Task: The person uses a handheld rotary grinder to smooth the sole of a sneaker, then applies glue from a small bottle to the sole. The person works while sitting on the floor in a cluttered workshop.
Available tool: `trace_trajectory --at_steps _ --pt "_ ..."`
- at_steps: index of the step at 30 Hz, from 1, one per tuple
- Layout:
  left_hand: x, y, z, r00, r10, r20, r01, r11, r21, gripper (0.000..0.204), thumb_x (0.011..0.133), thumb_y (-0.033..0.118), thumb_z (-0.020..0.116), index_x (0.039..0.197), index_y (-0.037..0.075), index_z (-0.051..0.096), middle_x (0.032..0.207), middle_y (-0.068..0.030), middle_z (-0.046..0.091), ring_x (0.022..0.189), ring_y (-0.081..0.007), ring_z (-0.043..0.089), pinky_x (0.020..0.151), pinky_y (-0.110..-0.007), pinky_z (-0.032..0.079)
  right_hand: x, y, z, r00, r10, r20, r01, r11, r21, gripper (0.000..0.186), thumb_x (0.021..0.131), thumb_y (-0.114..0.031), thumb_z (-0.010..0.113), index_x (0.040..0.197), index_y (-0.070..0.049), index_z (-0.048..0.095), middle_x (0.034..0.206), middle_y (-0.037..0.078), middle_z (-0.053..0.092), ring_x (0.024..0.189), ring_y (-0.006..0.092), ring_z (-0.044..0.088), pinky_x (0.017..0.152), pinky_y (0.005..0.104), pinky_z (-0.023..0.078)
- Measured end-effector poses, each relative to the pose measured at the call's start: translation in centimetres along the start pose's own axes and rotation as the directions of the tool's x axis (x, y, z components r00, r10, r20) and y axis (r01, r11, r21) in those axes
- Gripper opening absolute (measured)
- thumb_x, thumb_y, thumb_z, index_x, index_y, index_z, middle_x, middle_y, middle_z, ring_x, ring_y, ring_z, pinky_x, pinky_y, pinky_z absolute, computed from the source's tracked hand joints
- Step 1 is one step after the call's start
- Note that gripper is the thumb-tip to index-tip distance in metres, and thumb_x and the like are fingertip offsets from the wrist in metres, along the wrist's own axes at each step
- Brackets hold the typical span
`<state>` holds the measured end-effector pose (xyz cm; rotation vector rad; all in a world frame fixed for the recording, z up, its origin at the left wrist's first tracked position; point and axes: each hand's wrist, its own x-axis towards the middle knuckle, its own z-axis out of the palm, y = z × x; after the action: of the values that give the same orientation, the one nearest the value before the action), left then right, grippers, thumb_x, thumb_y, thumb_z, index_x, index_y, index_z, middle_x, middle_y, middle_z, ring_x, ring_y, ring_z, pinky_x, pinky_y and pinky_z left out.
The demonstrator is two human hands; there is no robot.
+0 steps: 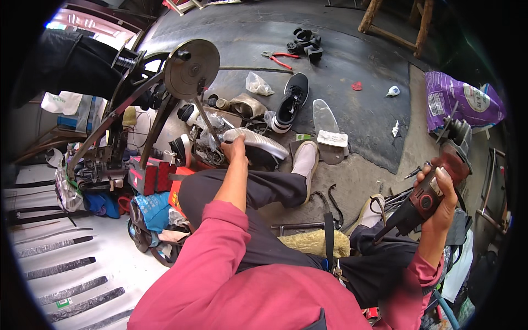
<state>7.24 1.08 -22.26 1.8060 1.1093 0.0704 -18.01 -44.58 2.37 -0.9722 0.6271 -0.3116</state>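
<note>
My left hand [235, 149] is closed around a dark shoe with a white sole [258, 142], whose sole faces up, beside my raised knee. Off to the right, my right hand [444, 195] grips a red and black angle grinder [424, 199] by its body. The grinder's metal head points up and away from me, and a dark cord end hangs at its lower end. Farther ahead on the floor lies another shoe, black with a white sole [291, 103]. Near it are a clear shoe-shaped sheet [324, 116] and a small white block [332, 138].
A hand-cranked machine with a round metal wheel [192, 69] stands at the left. Red-handled pliers [281, 59] and black parts [307, 44] lie on the dark mat. A purple bag [462, 102] sits at the right. Bags and scraps crowd the area beside my left leg.
</note>
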Motion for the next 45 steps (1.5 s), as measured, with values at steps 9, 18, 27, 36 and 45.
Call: trace_trajectory --at_steps 9,18,27,36,45 --pt "-5.4 6.8 -5.2 0.744 0.645 0.175 -0.449 0.676 -0.584 0.036 0.097 0.005 0.068 0.132 -0.003 0.061 0.125 -0.0092 0.069 0.110 -0.0212 0.064 0.103 -0.035 0.048 -1.6 0.0 0.0 1.000 0.018 -0.003 -0.018 1.000 -0.012 0.050 0.089 -0.028 0.078 0.129 -0.002 0.062 0.102 0.010 0.071 0.088 0.0199 0.071 0.080 0.0313 0.059" --pt "-9.7 16.5 -11.8 0.639 0.692 0.336 -0.177 0.558 -0.811 0.035 0.104 0.019 0.064 0.132 0.000 0.063 0.123 -0.0110 0.070 0.111 -0.0220 0.067 0.102 -0.036 0.052 -2.7 0.0 -1.2 0.995 -0.017 0.094 0.017 1.000 -0.006 0.047 0.095 -0.026 0.075 0.133 -0.003 0.061 0.106 0.009 0.071 0.091 0.0186 0.072 0.081 0.0314 0.060" --pt "-6.0 13.0 -6.5 0.720 0.667 0.192 -0.468 0.671 -0.576 0.037 0.100 0.010 0.069 0.133 -0.003 0.057 0.126 -0.0139 0.067 0.110 -0.0210 0.066 0.099 -0.034 0.052 -3.3 -0.3 -1.8 0.998 -0.031 0.047 0.034 0.998 -0.053 0.046 0.091 -0.028 0.078 0.127 -0.003 0.063 0.101 0.008 0.072 0.088 0.0185 0.072 0.079 0.0315 0.059" --pt "-1.1 5.6 1.9 0.782 0.598 0.176 -0.615 0.696 0.370 0.064 0.086 0.026 0.078 0.145 0.018 0.054 0.133 -0.0205 0.070 0.123 -0.0449 0.065 0.102 -0.053 0.052 -3.1 0.2 -1.1 0.999 0.005 -0.053 -0.008 0.999 -0.051 0.048 0.088 -0.026 0.079 0.127 -0.003 0.062 0.100 0.009 0.071 0.089 0.0201 0.072 0.080 0.0328 0.060" --pt "-4.5 2.6 9.8 -0.087 0.516 0.852 -0.996 -0.070 -0.060 0.044 0.082 -0.001 0.065 0.124 0.009 0.068 0.109 -0.0178 0.072 0.111 -0.0395 0.065 0.100 -0.046 0.051 -2.3 0.9 -0.6 0.995 0.050 -0.088 -0.051 0.999 -0.005 0.050 0.087 -0.023 0.078 0.129 -0.001 0.060 0.101 0.013 0.070 0.089 0.0236 0.072 0.080 0.0346 0.061"
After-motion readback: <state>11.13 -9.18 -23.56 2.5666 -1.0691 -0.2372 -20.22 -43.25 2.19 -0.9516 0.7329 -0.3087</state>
